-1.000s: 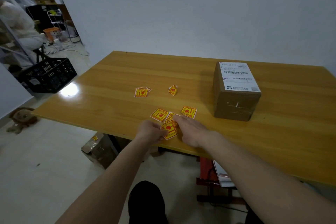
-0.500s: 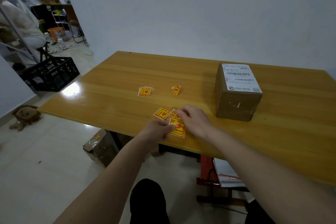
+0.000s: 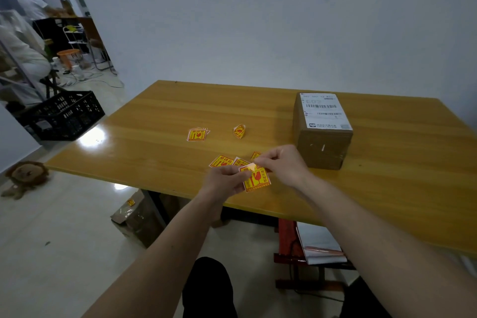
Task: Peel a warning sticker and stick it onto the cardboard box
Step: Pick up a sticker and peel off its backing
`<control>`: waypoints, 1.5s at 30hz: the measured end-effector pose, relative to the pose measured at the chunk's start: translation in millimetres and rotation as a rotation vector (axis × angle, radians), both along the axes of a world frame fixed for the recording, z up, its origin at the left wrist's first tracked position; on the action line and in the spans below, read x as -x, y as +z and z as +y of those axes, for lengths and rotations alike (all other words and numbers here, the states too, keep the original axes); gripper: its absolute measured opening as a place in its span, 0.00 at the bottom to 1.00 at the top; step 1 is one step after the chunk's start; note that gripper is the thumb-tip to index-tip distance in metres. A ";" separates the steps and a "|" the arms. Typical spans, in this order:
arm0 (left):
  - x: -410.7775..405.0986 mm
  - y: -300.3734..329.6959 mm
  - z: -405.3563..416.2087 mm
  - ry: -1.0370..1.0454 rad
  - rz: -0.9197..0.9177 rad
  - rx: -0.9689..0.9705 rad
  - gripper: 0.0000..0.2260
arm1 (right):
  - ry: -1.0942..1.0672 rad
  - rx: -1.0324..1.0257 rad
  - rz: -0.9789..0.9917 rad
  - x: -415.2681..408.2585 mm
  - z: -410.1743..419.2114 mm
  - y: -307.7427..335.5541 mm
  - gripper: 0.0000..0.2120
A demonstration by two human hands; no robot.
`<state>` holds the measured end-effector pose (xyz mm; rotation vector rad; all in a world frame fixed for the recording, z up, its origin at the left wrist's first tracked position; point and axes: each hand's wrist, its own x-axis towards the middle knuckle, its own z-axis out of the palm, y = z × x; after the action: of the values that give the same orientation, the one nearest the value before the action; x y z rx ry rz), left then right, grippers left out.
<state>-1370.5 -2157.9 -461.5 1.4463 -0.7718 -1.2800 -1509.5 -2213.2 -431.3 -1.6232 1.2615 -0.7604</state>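
Observation:
A yellow and red warning sticker (image 3: 256, 178) is held just above the table's near edge. My left hand (image 3: 225, 179) grips its left side, and my right hand (image 3: 282, 165) pinches its top corner, where the paper looks slightly lifted. The brown cardboard box (image 3: 321, 147) with a white shipping label (image 3: 322, 111) on top stands on the table, just right of my right hand.
More warning stickers (image 3: 221, 161) lie on the wooden table (image 3: 387, 188) under my hands; a small stack (image 3: 197, 134) and a curled sticker (image 3: 239, 131) lie farther back. A black crate (image 3: 64, 116), a stuffed toy (image 3: 27, 174) and people are at the left.
Both hands have lifted one sticker off the table from the loose pile. My right hand has moved up to pinch its top corner.

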 end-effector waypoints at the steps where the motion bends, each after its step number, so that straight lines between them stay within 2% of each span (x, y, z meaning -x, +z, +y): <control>1: 1.5 1.6 0.4 0.026 0.011 0.013 0.03 | -0.004 0.001 -0.004 1.4 1.0 1.5 0.09; 3: 2.2 3.8 0.1 0.069 0.017 0.015 0.01 | 0.004 0.009 0.011 4.2 1.4 2.0 0.09; 6: 1.5 5.9 -0.3 0.098 0.018 0.022 0.05 | 0.012 0.014 0.019 6.5 1.7 1.8 0.08; 13: 4.8 7.5 -0.1 0.204 0.097 0.061 0.07 | 0.045 -0.003 0.064 7.0 -0.8 -1.8 0.04; 16: 6.7 8.7 2.1 0.170 0.053 0.068 0.03 | 0.082 -0.022 0.087 8.2 0.1 0.3 0.05; 20: 13.8 14.0 4.8 0.061 0.000 0.086 0.03 | 0.148 -0.012 0.074 7.2 5.2 7.5 0.06; 25: 14.7 13.6 5.5 0.059 0.063 0.075 0.05 | 0.042 -0.045 0.034 10.3 -0.9 2.8 0.07; 29: 14.8 11.6 5.9 0.090 0.087 0.043 0.01 | 0.002 -0.124 -0.011 14.5 -0.7 -0.2 0.09; 32: 14.8 9.4 5.1 0.123 0.125 0.050 0.05 | -0.007 -0.131 -0.022 16.1 0.3 0.0 0.10; 36: 15.0 7.4 4.3 0.112 0.080 0.068 0.07 | -0.016 -0.141 -0.026 17.1 1.5 2.3 0.10; 42: 16.2 10.9 1.4 0.100 -0.047 0.104 0.08 | -0.002 -0.159 -0.028 21.0 2.0 5.8 0.04; 45: 18.7 10.6 -1.2 0.155 -0.112 0.140 0.14 | -0.010 -0.175 -0.041 21.5 2.2 5.8 0.05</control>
<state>-1389.3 -2159.1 -450.9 1.4440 -0.7907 -1.0152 -1530.9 -2211.0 -425.5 -1.4545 1.2706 -0.6669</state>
